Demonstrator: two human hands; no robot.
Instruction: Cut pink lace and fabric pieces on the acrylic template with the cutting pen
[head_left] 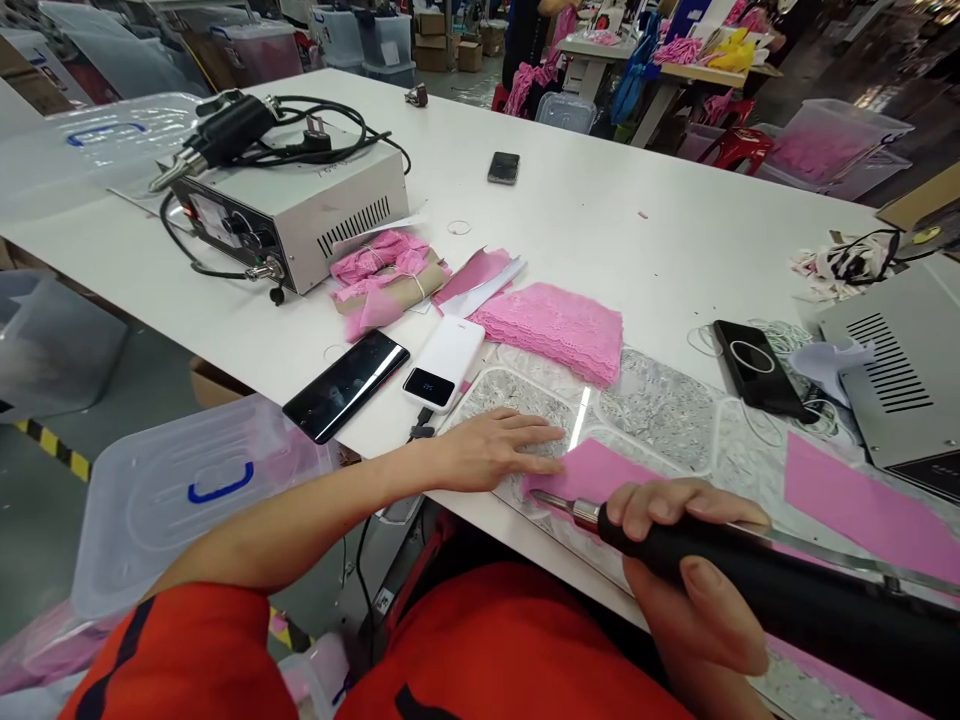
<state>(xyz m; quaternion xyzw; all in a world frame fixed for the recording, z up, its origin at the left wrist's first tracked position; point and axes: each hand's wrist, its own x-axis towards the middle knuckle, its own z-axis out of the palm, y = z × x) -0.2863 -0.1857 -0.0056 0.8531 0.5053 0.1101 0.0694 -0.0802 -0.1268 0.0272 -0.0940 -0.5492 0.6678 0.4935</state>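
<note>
My left hand lies flat with fingers spread on a grey marbled board. Its fingertips reach the left edge of a pink fabric piece. My right hand is wrapped round a thick black handpiece with a narrow metal tip. The tip points left and sits at the pink fabric's near left corner, just below my left fingers; whether it presses on the cloth I cannot tell. A stack of pink lace lies beyond my left hand. Another pink fabric piece is at the right.
A grey control box carries a second black handpiece and cables. Near my left arm lie a phone and a white power bank. Another grey box and a black power bank stand right. A lidded plastic bin is below.
</note>
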